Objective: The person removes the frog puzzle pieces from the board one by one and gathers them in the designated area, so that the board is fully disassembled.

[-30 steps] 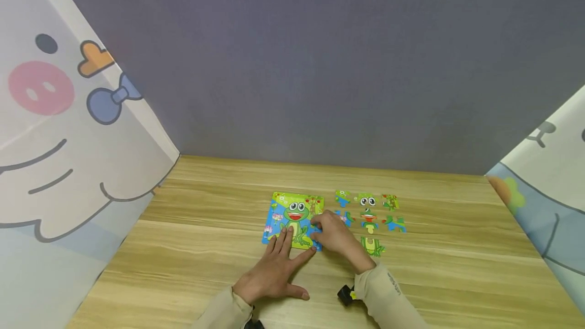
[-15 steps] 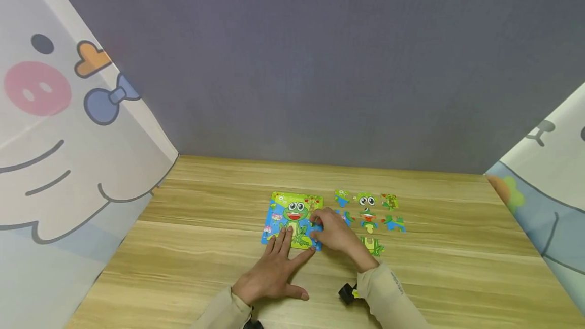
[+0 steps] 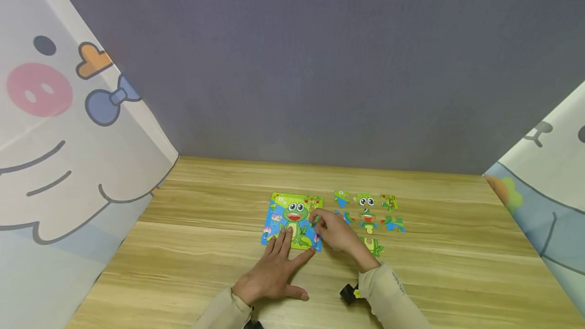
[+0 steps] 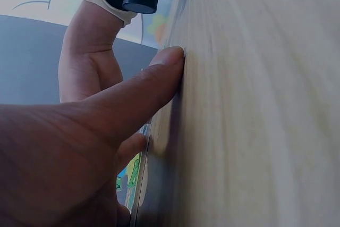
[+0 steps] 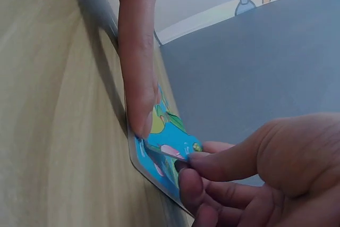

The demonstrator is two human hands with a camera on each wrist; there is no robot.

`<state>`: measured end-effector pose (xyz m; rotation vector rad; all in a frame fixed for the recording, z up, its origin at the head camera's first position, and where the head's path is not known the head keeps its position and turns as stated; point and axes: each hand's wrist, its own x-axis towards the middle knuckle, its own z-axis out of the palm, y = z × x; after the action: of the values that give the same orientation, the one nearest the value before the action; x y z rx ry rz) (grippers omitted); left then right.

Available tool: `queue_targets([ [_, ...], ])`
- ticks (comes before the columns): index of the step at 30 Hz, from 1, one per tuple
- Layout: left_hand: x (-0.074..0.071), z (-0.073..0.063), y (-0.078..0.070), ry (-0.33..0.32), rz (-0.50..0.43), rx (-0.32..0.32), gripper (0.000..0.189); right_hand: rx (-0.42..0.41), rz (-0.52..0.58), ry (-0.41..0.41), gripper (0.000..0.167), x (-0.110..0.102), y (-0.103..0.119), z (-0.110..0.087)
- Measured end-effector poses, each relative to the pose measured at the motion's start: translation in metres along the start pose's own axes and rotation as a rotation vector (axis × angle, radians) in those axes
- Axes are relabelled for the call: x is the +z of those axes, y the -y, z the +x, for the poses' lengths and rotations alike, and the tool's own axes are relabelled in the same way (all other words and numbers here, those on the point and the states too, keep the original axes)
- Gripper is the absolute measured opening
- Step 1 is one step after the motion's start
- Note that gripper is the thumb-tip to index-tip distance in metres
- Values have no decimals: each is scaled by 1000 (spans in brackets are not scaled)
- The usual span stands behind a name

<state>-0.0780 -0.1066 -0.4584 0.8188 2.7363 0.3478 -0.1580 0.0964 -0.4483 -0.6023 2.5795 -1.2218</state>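
Note:
A frog jigsaw puzzle board (image 3: 292,196) lies flat on the table in the head view. Over its lower edge my left hand (image 3: 269,275) is spread, fingertips resting on the picture and the forefinger at the lower right corner. My right hand (image 3: 337,233) is at the board's right side. In the right wrist view its thumb and fingers pinch a blue puzzle piece (image 5: 172,141) with a pink flower, tilted up from the board at one edge. The left wrist view shows my left thumb (image 4: 143,86) touching the tabletop; most of the board is hidden there.
Several loose frog puzzle pieces lie in rows right of the board, among them an eyes piece (image 3: 366,201), a mouth piece (image 3: 367,220) and a legs piece (image 3: 375,248). A grey partition (image 3: 320,65) stands behind the wooden table (image 3: 457,248).
My right thumb has moved up a little from the board's lower right part, showing a pink flower there. My left hand and the loose pieces stay in place.

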Motion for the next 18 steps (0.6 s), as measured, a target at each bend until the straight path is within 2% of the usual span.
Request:
queue_targets([
  [4, 1, 0, 0, 3, 2, -1, 93, -17, 54, -13, 19, -3, -3, 1],
  [10, 1, 1, 0, -9, 17, 5, 93, 22, 170, -52, 21, -16, -5, -3],
  [18, 0, -1, -1, -13, 16, 2, 93, 70, 215, -87, 19, -44, -21, -20],
])
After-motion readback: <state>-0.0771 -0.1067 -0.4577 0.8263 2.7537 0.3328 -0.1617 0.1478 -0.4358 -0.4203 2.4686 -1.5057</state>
